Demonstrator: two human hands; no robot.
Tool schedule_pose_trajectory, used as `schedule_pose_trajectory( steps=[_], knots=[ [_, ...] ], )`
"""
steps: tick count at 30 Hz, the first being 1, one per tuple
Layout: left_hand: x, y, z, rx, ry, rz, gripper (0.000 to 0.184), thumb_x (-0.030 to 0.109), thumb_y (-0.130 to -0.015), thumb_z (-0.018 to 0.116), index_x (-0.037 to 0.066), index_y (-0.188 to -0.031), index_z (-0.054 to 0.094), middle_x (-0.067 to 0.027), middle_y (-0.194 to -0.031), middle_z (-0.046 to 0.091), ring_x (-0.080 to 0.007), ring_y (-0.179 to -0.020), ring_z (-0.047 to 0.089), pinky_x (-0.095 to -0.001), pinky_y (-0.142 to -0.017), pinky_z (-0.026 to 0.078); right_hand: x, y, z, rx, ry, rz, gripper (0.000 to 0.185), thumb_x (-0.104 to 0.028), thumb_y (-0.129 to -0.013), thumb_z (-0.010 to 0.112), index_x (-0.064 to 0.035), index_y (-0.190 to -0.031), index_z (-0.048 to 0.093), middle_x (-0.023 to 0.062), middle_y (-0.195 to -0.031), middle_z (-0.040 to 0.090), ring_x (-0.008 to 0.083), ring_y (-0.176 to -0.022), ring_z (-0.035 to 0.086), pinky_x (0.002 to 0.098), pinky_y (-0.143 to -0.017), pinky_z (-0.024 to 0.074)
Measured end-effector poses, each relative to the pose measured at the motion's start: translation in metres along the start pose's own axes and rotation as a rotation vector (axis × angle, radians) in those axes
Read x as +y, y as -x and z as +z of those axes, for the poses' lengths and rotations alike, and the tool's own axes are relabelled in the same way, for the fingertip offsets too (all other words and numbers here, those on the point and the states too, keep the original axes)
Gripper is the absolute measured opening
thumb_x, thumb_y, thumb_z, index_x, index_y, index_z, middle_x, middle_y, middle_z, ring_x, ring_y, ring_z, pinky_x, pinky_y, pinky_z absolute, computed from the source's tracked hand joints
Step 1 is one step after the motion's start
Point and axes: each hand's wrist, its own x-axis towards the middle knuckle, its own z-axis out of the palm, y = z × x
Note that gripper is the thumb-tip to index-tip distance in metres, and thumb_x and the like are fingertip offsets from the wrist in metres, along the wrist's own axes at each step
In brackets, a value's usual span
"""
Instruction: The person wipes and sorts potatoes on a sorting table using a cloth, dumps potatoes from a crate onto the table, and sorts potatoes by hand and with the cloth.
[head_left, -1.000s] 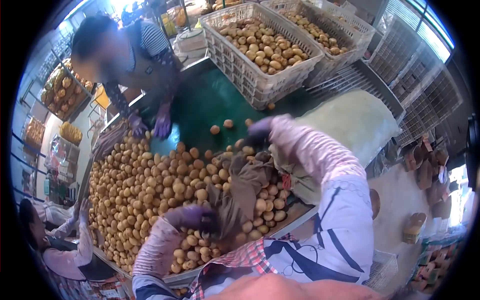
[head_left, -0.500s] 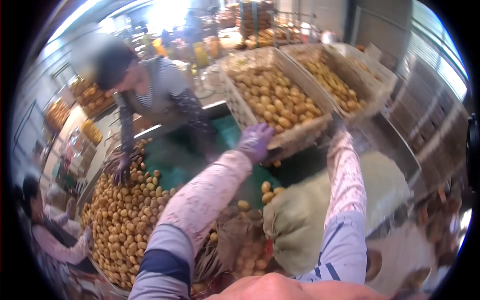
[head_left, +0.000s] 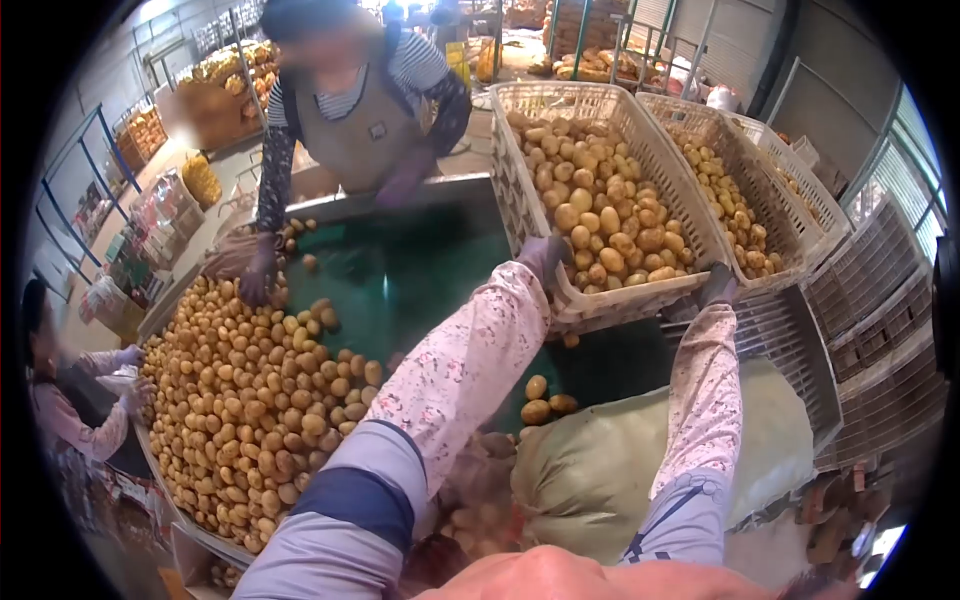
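My left hand (head_left: 544,259), in a purple glove, is closed on the near left corner of a white plastic crate (head_left: 508,172). The crate is filled with potatoes (head_left: 605,215) and tilts down toward me. At its near right corner, my right hand (head_left: 717,285), in a dark glove, is closed on the rim. The fingers of both hands are partly hidden by the crate edge. Below the crate, a few loose potatoes (head_left: 536,411) lie on the green sorting surface (head_left: 420,255), beside a full pale green sack (head_left: 610,460).
A large pile of potatoes (head_left: 250,400) covers the table's left side. Across the table, a co-worker's gloved hand (head_left: 258,278) touches the pile; another person (head_left: 75,400) stands at far left. More potato-filled crates (head_left: 735,190) stand right of mine. Stacked crates (head_left: 870,290) are farther right.
My view has shifted, and the co-worker across the table appears more upright, with one arm drawn back. Both my hands stay on the crate, which sits farther right in view.
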Motion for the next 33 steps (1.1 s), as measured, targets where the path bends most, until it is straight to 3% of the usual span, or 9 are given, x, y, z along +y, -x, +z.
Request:
schedule_pose_trajectory(
  steps=[6, 8, 12, 13, 18, 26, 29, 30, 33],
  knots=[
    [0.004, 0.007, 0.002, 0.031, -0.137, 0.1, 0.07, 0.004, -0.064, 0.064, -0.003, -0.13, 0.042, -0.0225, -0.113, 0.059, -0.0384, -0.106, 0.059, -0.0393, -0.088, 0.05, 0.026, -0.026, -0.017, -0.229, -0.067, 0.059, 0.026, -0.022, -0.08, 0.054, -0.0098, -0.102, 0.062, 0.0087, -0.089, 0.057, 0.022, -0.08, 0.056, 0.0338, -0.065, 0.0497],
    [0.011, 0.018, 0.001, 0.019, -0.187, 0.024, 0.073, 0.003, -0.066, 0.064, -0.001, -0.134, 0.038, -0.0228, -0.118, 0.057, -0.0379, -0.109, 0.057, -0.0395, -0.091, 0.049, 0.014, -0.013, -0.018, -0.21, -0.069, 0.171, 0.024, -0.025, -0.08, 0.058, -0.0116, -0.1, 0.062, 0.008, -0.092, 0.056, 0.021, -0.088, 0.054, 0.0362, -0.067, 0.0497],
    [0.012, 0.022, 0.004, 0.043, -0.124, 0.005, 0.075, 0.003, -0.068, 0.065, 0.001, -0.136, 0.034, -0.0224, -0.124, 0.053, -0.0376, -0.116, 0.054, -0.0404, -0.098, 0.046, 0.024, -0.026, -0.023, -0.273, -0.016, 0.083, 0.023, -0.027, -0.081, 0.059, -0.0115, -0.097, 0.062, 0.0087, -0.092, 0.055, 0.0206, -0.09, 0.053, 0.0378, -0.075, 0.0509],
    [0.013, 0.026, 0.004, 0.039, -0.109, 0.009, 0.075, 0.002, -0.068, 0.065, 0.001, -0.136, 0.034, -0.0223, -0.126, 0.052, -0.0377, -0.117, 0.053, -0.0404, -0.099, 0.045, 0.014, -0.018, -0.022, -0.217, -0.108, 0.17, 0.022, -0.017, -0.078, 0.064, -0.0097, -0.099, 0.062, 0.0085, -0.095, 0.056, 0.0213, -0.091, 0.055, 0.038, -0.076, 0.0524],
    [0.017, 0.038, 0.007, 0.083, -0.068, -0.043, 0.075, 0.0, -0.067, 0.064, 0.002, -0.136, 0.034, -0.0221, -0.132, 0.047, -0.0381, -0.123, 0.047, -0.0404, -0.105, 0.039, 0.046, -0.057, -0.036, -0.337, 0.173, -0.14, 0.046, 0.007, -0.065, 0.072, -0.0026, -0.108, 0.061, 0.0095, -0.1, 0.063, 0.021, -0.09, 0.061, 0.0335, -0.077, 0.0527],
    [0.004, 0.025, 0.0, 0.075, -0.063, 0.075, 0.08, 0.0, -0.065, 0.066, 0.002, -0.137, 0.033, -0.0229, -0.132, 0.047, -0.0394, -0.123, 0.047, -0.0411, -0.104, 0.041, 0.044, -0.055, -0.034, -0.32, 0.214, -0.315, 0.03, 0.001, -0.069, 0.069, -0.0027, -0.099, 0.067, 0.0135, -0.09, 0.067, 0.024, -0.084, 0.065, 0.0332, -0.075, 0.0518],
    [0.006, 0.05, -0.018, -0.007, 0.083, 0.099, 0.078, 0.0, -0.062, 0.064, 0.003, -0.134, 0.037, -0.0221, -0.12, 0.052, -0.0385, -0.11, 0.055, -0.0445, -0.091, 0.05, 0.029, -0.053, -0.036, -0.333, 0.675, -0.797, 0.032, 0.004, -0.067, 0.067, -0.0031, -0.098, 0.067, 0.0149, -0.09, 0.067, 0.0263, -0.085, 0.065, 0.0334, -0.074, 0.0517],
    [0.003, 0.053, -0.028, -0.013, 0.127, 0.094, 0.076, 0.0, -0.061, 0.063, 0.003, -0.133, 0.039, -0.0214, -0.116, 0.054, -0.0377, -0.105, 0.057, -0.0456, -0.088, 0.052, 0.014, -0.048, -0.037, -0.302, 1.051, -1.084, 0.035, 0.006, -0.066, 0.065, -0.0034, -0.1, 0.067, 0.0157, -0.092, 0.067, 0.026, -0.087, 0.065, 0.0333, -0.073, 0.0516],
    [-0.01, 0.067, -0.073, -0.095, 0.312, 0.139, 0.052, 0.001, -0.069, 0.057, 0.0, -0.12, 0.047, -0.0181, -0.101, 0.057, -0.0351, -0.091, 0.059, -0.0449, -0.083, 0.051, -0.061, 0.043, 0.009, -0.316, 0.446, -0.593, 0.035, -0.01, -0.069, 0.056, 0.003, -0.102, 0.061, 0.0156, -0.09, 0.061, 0.0238, -0.08, 0.06, 0.036, -0.07, 0.047]
  ],
)
